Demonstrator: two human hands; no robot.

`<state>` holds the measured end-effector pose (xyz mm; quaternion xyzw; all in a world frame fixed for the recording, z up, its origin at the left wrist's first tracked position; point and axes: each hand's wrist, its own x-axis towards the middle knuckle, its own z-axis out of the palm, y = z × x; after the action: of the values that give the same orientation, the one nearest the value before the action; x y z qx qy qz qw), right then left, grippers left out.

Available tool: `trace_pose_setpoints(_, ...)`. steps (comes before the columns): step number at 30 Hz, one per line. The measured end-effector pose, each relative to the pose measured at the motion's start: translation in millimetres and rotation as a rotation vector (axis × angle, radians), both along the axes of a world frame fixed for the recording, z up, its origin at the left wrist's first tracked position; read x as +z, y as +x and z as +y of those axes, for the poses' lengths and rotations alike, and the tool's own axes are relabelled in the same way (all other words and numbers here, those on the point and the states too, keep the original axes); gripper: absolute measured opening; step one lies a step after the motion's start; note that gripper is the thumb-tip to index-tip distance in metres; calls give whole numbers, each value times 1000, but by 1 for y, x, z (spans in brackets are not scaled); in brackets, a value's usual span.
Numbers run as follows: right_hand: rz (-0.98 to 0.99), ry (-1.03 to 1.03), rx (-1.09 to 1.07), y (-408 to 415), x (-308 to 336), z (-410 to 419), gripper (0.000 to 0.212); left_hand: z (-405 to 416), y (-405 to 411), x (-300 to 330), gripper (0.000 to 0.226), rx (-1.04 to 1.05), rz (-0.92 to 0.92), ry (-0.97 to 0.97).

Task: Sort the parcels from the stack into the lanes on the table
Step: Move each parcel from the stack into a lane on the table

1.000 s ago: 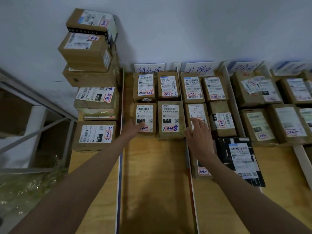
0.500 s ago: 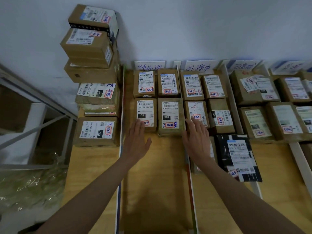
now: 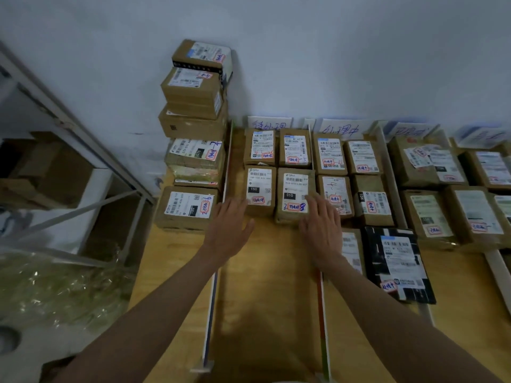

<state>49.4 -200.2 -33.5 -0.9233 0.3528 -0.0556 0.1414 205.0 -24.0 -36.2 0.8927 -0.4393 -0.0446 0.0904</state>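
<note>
Head view: both hands flat and empty, left hand (image 3: 231, 230) and right hand (image 3: 322, 230) near the table's (image 3: 265, 299) left edge. Next parcel atop the stack (image 3: 201, 58) looks light, stiff cardboard; I'd grab its two sides.

Bare forearms, seemingly sleeveless; ringless hands (image 3: 276, 230)

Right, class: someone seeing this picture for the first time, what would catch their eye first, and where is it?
Probably the two open hands, left hand and right hand, stretched out flat at the near edge of the parcels in the leftmost lane. Next, the tall stack of parcels against the wall, left of the lanes. Then the black parcel, dark among brown boxes in the second lane.
</note>
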Motion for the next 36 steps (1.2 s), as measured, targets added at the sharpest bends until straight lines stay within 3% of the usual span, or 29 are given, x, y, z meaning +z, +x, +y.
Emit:
trace_pose_setpoints(13, -137, -65, 129, 92, 18, 81, 43, 111, 75, 43, 58, 236, -60, 11)
trace_pose_setpoints(25, -240, -168, 121, 229, 98, 55, 45, 67, 212, 114, 61, 203, -149, -65)
trace_pose_setpoints(30, -237, 54, 93, 285, 126, 37, 51, 28, 255, 140, 56, 207, -139, -152)
trace_pose_setpoints(33, -321, 369, -3, 313, 130, 29, 52, 5, 269, 147, 56, 285, -17, -186)
trace_pose_setpoints(36, -381, 536, -45, 329, 128, 27, 46, -13, 273, 145, 56, 340, 134, -215)
